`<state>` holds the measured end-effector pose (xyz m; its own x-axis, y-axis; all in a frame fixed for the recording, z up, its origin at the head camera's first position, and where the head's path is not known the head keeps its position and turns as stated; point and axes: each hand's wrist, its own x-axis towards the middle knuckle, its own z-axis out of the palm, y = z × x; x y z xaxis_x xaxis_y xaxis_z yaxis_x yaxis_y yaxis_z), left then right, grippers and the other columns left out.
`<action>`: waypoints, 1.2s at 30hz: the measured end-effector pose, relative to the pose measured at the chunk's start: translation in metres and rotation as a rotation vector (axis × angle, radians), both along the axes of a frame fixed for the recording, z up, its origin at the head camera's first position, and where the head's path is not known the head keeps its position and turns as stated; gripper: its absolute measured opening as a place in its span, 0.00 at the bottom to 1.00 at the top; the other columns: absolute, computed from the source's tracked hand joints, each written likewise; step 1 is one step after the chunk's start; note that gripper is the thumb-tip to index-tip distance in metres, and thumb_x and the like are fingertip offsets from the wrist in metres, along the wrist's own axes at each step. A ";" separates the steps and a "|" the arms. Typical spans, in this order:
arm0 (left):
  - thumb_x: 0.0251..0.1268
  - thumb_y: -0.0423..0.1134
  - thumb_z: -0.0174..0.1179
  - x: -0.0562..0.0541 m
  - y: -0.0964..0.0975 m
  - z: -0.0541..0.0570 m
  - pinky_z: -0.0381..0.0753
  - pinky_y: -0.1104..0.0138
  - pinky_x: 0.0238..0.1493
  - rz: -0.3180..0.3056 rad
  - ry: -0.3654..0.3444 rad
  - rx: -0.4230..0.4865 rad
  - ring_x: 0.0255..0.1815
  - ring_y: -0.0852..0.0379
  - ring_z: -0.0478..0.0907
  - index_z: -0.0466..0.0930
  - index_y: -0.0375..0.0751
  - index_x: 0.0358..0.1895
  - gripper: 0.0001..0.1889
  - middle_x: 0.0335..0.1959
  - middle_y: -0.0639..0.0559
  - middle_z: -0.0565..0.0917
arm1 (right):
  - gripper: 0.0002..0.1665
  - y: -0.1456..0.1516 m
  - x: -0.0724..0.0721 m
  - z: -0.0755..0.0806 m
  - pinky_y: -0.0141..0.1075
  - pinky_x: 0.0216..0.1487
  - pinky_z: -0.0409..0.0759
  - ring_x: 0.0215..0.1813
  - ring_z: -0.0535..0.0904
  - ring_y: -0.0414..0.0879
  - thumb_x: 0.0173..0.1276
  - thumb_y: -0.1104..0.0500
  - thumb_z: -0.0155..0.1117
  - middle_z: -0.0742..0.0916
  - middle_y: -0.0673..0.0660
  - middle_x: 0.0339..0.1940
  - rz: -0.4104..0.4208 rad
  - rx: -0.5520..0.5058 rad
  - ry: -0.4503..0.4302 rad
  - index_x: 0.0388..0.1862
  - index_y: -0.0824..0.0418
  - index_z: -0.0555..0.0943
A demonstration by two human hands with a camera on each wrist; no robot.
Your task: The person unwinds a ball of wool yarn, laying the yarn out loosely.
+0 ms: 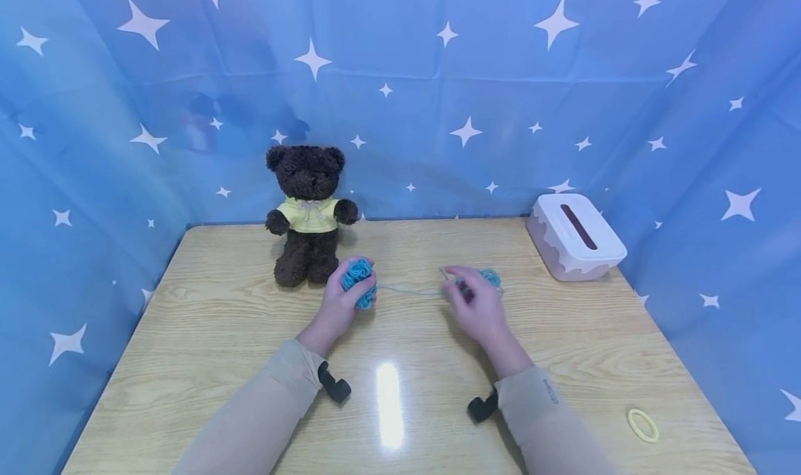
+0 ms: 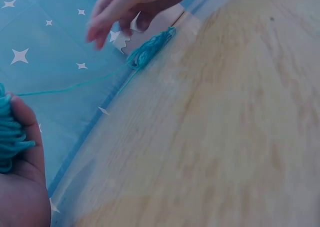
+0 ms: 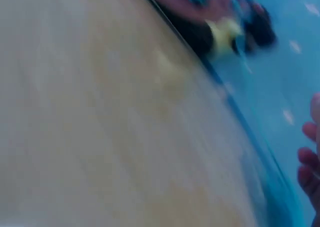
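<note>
one wound bundle of teal yarn [image 1: 358,272] sits in the left hand [image 1: 334,308], thumb across its front, fingers behind; from where i stand, that hold looks firm. a single strand [image 1: 407,291] runs from it to a looser teal skein [image 1: 491,277], which lies on the wooden table [image 1: 400,336] just beyond the right hand [image 1: 482,311]. the right fingers are loosely bent, with nothing seen in their hold; the left-wrist view shows the strand passing below them. the right-wrist view is too blurred to add much.

i judge this to be winding, with a fair share of yarn yet to go. to do it well, i'd pinch the strand lightly near the skein, let it slip through with gentle, even tension, and turn the bundle between wraps so it builds evenly. the left grip should be snug without crushing the coils. a hard tug could cinch the skein's loops into a knot; freeing them singly seems safer.
</note>
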<state>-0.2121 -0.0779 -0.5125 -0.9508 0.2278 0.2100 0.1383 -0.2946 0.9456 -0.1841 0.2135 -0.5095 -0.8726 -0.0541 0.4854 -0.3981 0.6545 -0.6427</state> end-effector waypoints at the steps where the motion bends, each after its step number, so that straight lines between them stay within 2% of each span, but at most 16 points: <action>1: 0.81 0.30 0.59 0.000 0.000 -0.001 0.88 0.68 0.35 -0.008 0.002 0.003 0.32 0.60 0.82 0.78 0.42 0.61 0.12 0.40 0.55 0.83 | 0.20 -0.011 0.001 0.000 0.35 0.43 0.91 0.41 0.88 0.48 0.79 0.59 0.72 0.91 0.64 0.60 0.060 -0.013 -0.023 0.65 0.62 0.87; 3: 0.81 0.30 0.59 -0.001 -0.001 -0.002 0.89 0.68 0.35 -0.020 0.004 0.002 0.33 0.60 0.82 0.78 0.43 0.61 0.12 0.41 0.55 0.83 | 0.22 -0.033 0.003 0.000 0.32 0.43 0.91 0.40 0.88 0.46 0.79 0.58 0.73 0.91 0.64 0.62 0.144 -0.028 -0.071 0.68 0.62 0.86; 6: 0.82 0.31 0.60 -0.001 -0.001 -0.003 0.89 0.68 0.36 -0.039 0.005 -0.004 0.34 0.60 0.82 0.77 0.43 0.62 0.13 0.43 0.55 0.83 | 0.23 -0.059 0.005 0.001 0.31 0.44 0.91 0.41 0.88 0.44 0.79 0.56 0.73 0.91 0.61 0.64 0.191 -0.024 -0.128 0.70 0.61 0.85; 10: 0.81 0.32 0.61 -0.002 -0.001 -0.003 0.88 0.69 0.38 -0.055 0.000 -0.010 0.36 0.60 0.82 0.76 0.44 0.63 0.14 0.44 0.53 0.83 | 0.21 -0.080 0.005 0.002 0.30 0.42 0.89 0.40 0.87 0.42 0.80 0.56 0.72 0.94 0.56 0.57 0.192 0.001 -0.125 0.68 0.59 0.87; 15: 0.81 0.32 0.62 -0.002 0.000 -0.003 0.88 0.69 0.38 -0.060 -0.004 -0.005 0.37 0.59 0.81 0.76 0.43 0.63 0.14 0.45 0.51 0.82 | 0.10 -0.087 0.004 0.002 0.29 0.37 0.85 0.35 0.84 0.40 0.80 0.58 0.71 0.94 0.53 0.44 0.171 0.026 -0.070 0.55 0.57 0.92; 17: 0.81 0.31 0.61 -0.002 -0.001 -0.003 0.88 0.68 0.37 -0.053 -0.004 -0.007 0.36 0.59 0.81 0.76 0.38 0.64 0.15 0.45 0.50 0.82 | 0.07 -0.086 0.003 0.001 0.30 0.37 0.85 0.35 0.84 0.41 0.80 0.58 0.71 0.94 0.53 0.43 0.149 0.036 -0.060 0.50 0.56 0.93; 20: 0.81 0.31 0.60 -0.002 -0.002 -0.004 0.88 0.67 0.36 -0.040 -0.002 -0.008 0.35 0.60 0.81 0.76 0.37 0.64 0.14 0.44 0.51 0.82 | 0.06 -0.079 0.001 0.000 0.31 0.37 0.85 0.35 0.83 0.41 0.81 0.58 0.71 0.94 0.54 0.42 0.116 0.048 -0.053 0.48 0.57 0.92; 26: 0.81 0.32 0.61 -0.003 -0.001 -0.002 0.87 0.68 0.32 -0.013 -0.011 -0.003 0.32 0.59 0.82 0.78 0.42 0.63 0.13 0.41 0.55 0.83 | 0.05 -0.057 -0.006 0.006 0.32 0.36 0.83 0.38 0.84 0.44 0.81 0.61 0.69 0.92 0.55 0.40 0.031 0.032 -0.051 0.47 0.59 0.91; 33: 0.80 0.31 0.61 -0.006 -0.002 -0.005 0.87 0.68 0.32 0.005 0.013 -0.003 0.32 0.60 0.82 0.79 0.43 0.61 0.13 0.40 0.56 0.83 | 0.03 -0.020 -0.014 0.008 0.30 0.37 0.79 0.37 0.84 0.48 0.78 0.66 0.71 0.92 0.59 0.40 -0.130 -0.033 0.047 0.45 0.63 0.90; 36: 0.79 0.29 0.61 -0.004 -0.003 -0.006 0.86 0.70 0.34 0.007 0.024 0.014 0.34 0.61 0.81 0.79 0.44 0.60 0.13 0.42 0.55 0.84 | 0.03 -0.005 -0.014 0.006 0.27 0.36 0.77 0.36 0.84 0.49 0.78 0.66 0.70 0.92 0.61 0.40 -0.166 -0.047 0.068 0.44 0.65 0.89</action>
